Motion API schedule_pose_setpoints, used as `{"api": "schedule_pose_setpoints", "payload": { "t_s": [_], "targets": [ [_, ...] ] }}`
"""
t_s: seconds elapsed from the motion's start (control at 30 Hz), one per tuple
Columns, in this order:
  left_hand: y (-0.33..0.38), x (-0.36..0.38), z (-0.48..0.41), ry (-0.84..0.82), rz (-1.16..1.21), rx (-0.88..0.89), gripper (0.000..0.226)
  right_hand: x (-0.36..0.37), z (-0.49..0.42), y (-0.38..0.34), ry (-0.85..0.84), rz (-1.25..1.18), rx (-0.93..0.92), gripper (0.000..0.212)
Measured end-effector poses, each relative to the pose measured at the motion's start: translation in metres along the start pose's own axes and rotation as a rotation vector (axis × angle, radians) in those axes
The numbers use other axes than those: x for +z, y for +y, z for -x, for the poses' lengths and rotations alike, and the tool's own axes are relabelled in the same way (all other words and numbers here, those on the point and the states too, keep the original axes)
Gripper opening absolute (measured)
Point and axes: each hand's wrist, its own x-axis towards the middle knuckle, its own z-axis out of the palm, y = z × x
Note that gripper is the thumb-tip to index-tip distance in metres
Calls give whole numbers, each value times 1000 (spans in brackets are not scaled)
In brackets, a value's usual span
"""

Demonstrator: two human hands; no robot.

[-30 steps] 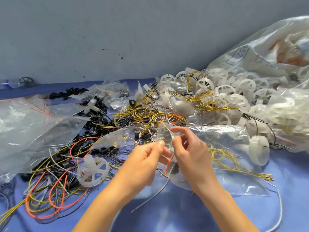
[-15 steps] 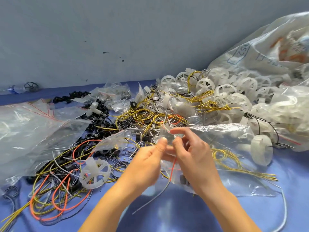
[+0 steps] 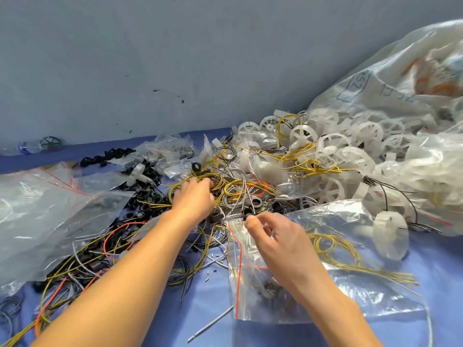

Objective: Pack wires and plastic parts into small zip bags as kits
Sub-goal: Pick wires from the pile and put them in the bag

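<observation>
Your left hand is stretched forward, palm down, into the tangle of thin yellow wire coils at mid-table. Its fingers are bent into the loops. The fingertips are buried, so I cannot tell whether they have closed on a wire. Your right hand pinches, thumb against forefinger, the top edge of the small clear zip bag with a red seal line. That bag lies flat on the blue table cover, close in front of you and partly under your right wrist; a few small dark parts and some wire show through it. A small black plastic ring sits just beyond your right fingertips. A heap of white plastic spoked wheels lies to the far right, against a large clear printed sack. An orange wire loop lies left of your left forearm, beside a big crumpled clear bag.
</observation>
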Motion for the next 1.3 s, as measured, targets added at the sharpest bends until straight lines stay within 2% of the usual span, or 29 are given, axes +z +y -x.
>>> {"api": "schedule_pose_setpoints", "payload": {
  "t_s": [0.17, 0.23, 0.4, 0.57, 0.63, 0.73, 0.77, 0.83, 0.87, 0.9, 1.03, 1.1, 1.2, 1.3],
  "targets": [
    [-2, 2, 3, 130, -136, 45, 26, -1, -9, 0, 45, -84, 28, 25],
    [-6, 1, 9, 235, -149, 96, 25, 1, -11, 0, 50, -103, 29, 24],
    [-12, -19, 21, 527, 157, 87, 19, 1, -12, -3, 91, -133, 8, 19],
    [-15, -43, 27, 686, 336, 89, 17, 2, -11, -4, 128, -130, 1, 15],
    [-17, -51, 28, 642, 260, 113, 18, 2, -12, -4, 136, -134, -2, 15],
    [-21, -60, 28, 595, -69, 214, 19, 4, -12, -3, 132, -116, -2, 17],
    [-23, -65, 28, 642, -97, 229, 18, 4, -12, -3, 136, -119, 0, 17],
    [-27, -82, 26, 747, 62, 188, 16, 4, -13, -4, 150, -132, 7, 17],
    [-29, -87, 25, 733, 161, 166, 16, 4, -13, -5, 154, -133, 10, 17],
    [-30, -90, 24, 650, 181, 159, 16, 5, -13, -5, 153, -131, 12, 17],
    [-28, -72, 40, 98, -274, 284, 4, 6, -12, -8, 126, -124, 12, 20],
    [-30, -59, 49, -98, -344, 337, 11, 6, -12, -9, 126, -129, 12, 20],
    [-37, -47, 58, -235, -364, 297, 35, 8, -12, -11, 123, -132, 7, 21],
    [-45, -38, 66, -214, -452, 234, 33, 10, -11, -12, 124, -109, -10, 22]
  ]
}}
